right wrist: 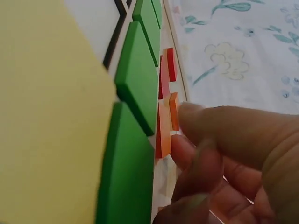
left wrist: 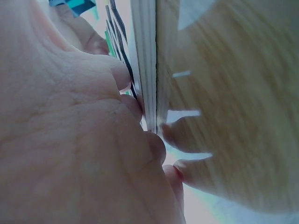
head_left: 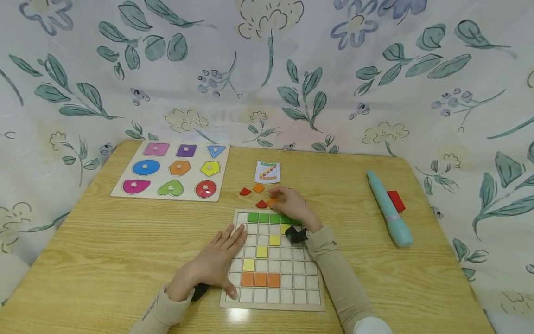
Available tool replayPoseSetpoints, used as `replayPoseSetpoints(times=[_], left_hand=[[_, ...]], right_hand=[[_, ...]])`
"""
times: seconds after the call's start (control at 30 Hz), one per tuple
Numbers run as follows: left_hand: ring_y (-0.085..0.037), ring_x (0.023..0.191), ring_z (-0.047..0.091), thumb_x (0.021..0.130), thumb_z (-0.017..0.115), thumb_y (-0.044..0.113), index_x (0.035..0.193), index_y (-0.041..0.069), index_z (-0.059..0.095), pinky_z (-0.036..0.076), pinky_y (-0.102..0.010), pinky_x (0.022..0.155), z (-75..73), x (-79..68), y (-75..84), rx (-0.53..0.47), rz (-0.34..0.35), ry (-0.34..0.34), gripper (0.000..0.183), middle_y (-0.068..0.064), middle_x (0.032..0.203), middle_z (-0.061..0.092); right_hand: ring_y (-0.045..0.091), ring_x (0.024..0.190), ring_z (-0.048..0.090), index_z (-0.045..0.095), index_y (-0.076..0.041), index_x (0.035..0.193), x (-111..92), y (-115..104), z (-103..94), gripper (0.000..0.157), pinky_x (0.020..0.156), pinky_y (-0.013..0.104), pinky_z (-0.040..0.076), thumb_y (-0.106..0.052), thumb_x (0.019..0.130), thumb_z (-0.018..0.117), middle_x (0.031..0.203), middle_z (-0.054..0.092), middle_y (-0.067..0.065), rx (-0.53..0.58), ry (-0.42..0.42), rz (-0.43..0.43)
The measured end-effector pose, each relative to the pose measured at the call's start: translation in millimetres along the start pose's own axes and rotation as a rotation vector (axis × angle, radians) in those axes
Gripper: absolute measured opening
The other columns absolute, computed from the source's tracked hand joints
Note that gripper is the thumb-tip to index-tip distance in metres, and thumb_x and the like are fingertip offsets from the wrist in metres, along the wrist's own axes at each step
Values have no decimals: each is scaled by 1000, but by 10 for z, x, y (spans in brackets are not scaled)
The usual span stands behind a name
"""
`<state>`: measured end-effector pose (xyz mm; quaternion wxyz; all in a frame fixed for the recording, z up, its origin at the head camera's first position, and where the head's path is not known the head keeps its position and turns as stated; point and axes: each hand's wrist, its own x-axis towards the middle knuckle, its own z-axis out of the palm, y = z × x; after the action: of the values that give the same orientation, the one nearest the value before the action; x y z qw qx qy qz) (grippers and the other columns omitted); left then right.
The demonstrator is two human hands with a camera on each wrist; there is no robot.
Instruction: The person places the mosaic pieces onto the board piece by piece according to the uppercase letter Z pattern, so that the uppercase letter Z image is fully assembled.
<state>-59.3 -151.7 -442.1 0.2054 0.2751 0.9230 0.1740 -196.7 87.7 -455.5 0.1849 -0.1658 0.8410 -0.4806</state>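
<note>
A white grid board (head_left: 288, 294) lies on the table with green square tiles (head_left: 264, 217) along its top row, yellow tiles (head_left: 262, 252) in a diagonal and orange tiles (head_left: 260, 279) near the bottom. My left hand (head_left: 214, 262) rests spread on the board's left edge, thumb near the lower corner. Just beyond the top edge, my right hand (head_left: 292, 204) reaches over the green tiles with fingers bent and thumb and fingertips apart. Its fingertips are at a loose orange square (head_left: 271, 202), partly covered; in the right wrist view, orange pieces (right wrist: 164, 130) stand beside the thumb.
Red quarter-round pieces (head_left: 261, 204) and another orange square (head_left: 258, 188) lie behind the board. A pattern card (head_left: 268, 172) is farther back. At left lies a knobbed shape puzzle (head_left: 189, 195); at right, a turquoise tapered object (head_left: 390, 208) beside a red block (head_left: 396, 201).
</note>
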Motion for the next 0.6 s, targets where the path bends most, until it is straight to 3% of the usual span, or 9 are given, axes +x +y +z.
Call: replayPoseSetpoints(times=[0.2,0.37,0.6], left_hand=[[-43,149,-2,50,88,54,154,-1,12,11,-62,119,1,-12,-2,-6,-3,0,140,-20,163,3],[-43,149,-2,50,89,53,154,-2,13,12,-62,119,-3,-21,2,-2,-3,1,140,-21,163,3],[-43,149,-1,51,88,53,154,-1,13,12,-62,119,-7,-21,7,-3,3,-3,139,-20,163,4]], right_hand=[[29,109,62,61,-3,124,-30,-20,-5,40,92,39,53,3,85,66,117,67,15,-62,19,-18],[24,101,61,64,-5,120,-37,-29,5,35,87,34,52,2,85,66,115,66,12,-77,33,-17],[20,87,59,63,-1,117,-78,2,-12,29,77,27,51,-2,88,67,100,63,14,33,100,-8]])
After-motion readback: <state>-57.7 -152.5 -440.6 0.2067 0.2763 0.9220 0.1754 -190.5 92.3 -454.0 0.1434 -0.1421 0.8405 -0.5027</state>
